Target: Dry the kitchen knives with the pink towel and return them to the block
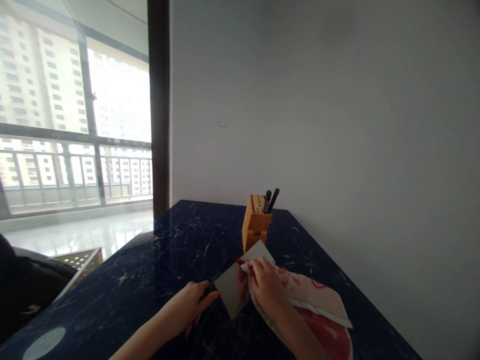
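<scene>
Head view: at the lower centre of the frame, a broad-bladed cleaver (229, 291), slanting up and rightward over a dark blue table (187, 245). Left hand (193, 299) closed around the dark handle, mostly hidden by the fingers. Right hand (265, 284) with fingers bent, gripping a pink-and-red towel (318, 295) against the blade. Handle hold probably for steadiness, clear of the edge; towel likely kept between skin and metal for protection. Diagonal angle presumably for comfortable reach with both hands, and towel tail left slack toward the lower right, perhaps for free movement. Just beyond the blade, near centre, an upright wooden knife block (258, 223) with two dark handles (274, 201) in the top, apparently within easy reach. Contact between blade corner and block: impossible to tell. Blade grey, flat and squarish, glossy enough for a reddish reflection; middle stretch covered by towel and fingers, far corner visible beyond.
</scene>
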The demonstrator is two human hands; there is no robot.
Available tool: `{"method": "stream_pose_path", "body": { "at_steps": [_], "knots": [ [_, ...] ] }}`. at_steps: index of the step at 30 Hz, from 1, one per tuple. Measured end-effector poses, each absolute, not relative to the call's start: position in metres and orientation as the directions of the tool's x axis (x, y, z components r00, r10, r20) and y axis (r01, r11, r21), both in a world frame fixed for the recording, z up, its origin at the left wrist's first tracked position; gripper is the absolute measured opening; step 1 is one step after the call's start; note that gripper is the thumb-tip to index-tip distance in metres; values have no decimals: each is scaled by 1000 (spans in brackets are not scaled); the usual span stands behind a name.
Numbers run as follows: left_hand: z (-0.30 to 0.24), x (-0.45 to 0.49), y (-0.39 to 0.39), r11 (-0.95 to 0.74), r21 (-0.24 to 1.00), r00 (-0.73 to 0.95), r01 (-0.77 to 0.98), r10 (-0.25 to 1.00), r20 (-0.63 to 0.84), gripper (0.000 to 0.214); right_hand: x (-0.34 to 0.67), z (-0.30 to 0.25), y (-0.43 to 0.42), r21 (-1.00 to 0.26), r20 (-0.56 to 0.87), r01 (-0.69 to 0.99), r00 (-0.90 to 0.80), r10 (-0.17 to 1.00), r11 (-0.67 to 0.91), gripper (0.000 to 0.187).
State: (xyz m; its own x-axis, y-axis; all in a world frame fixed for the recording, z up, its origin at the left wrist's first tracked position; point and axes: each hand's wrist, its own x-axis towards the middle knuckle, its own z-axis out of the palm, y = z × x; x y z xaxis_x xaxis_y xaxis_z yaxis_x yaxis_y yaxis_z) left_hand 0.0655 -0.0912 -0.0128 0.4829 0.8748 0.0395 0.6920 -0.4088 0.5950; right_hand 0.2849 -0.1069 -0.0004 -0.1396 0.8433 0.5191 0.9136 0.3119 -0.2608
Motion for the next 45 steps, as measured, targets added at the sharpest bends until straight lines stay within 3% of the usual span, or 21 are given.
{"method": "stream_pose_path", "body": {
  "at_steps": [3, 8, 15, 21, 25, 28, 33, 39, 45],
  "knots": [
    [-13, 66, -91, -417, 586, 485, 695, 874, 46, 48, 285, -2, -104, -284, 526, 904, -132, 840, 320, 21],
    [-13, 67, -90, -426, 580, 491, 694, 870, 51, 46, 289, -2, -103, -262, 533, 945, -29, 845, 197, 19],
    [-14, 66, -91, -410, 585, 482, 700, 875, 36, 47, 276, 4, -113, -287, 510, 880, -194, 838, 378, 21],
    [-14, 66, -91, -415, 578, 494, 703, 869, 22, 48, 285, 6, -108, -294, 509, 929, -49, 859, 227, 17],
    [-13, 67, -93, -446, 556, 507, 701, 860, 51, 46, 271, 4, -115, -336, 510, 875, -142, 848, 349, 22],
    [-12, 67, -94, -462, 522, 512, 717, 857, 55, 45, 269, 8, -111, -368, 555, 853, -117, 823, 370, 23],
    [-7, 69, -96, -493, 441, 514, 750, 854, 82, 42, 282, 14, -99, -360, 632, 893, 20, 775, 270, 17],
    [-9, 69, -94, -493, 419, 504, 762, 858, 93, 44, 271, 15, -105, -291, 651, 886, -94, 753, 362, 16],
    [0, 70, -97, -521, 321, 510, 791, 851, 123, 44, 303, 25, -95, -337, 710, 912, 82, 699, 235, 18]
  ]
}}
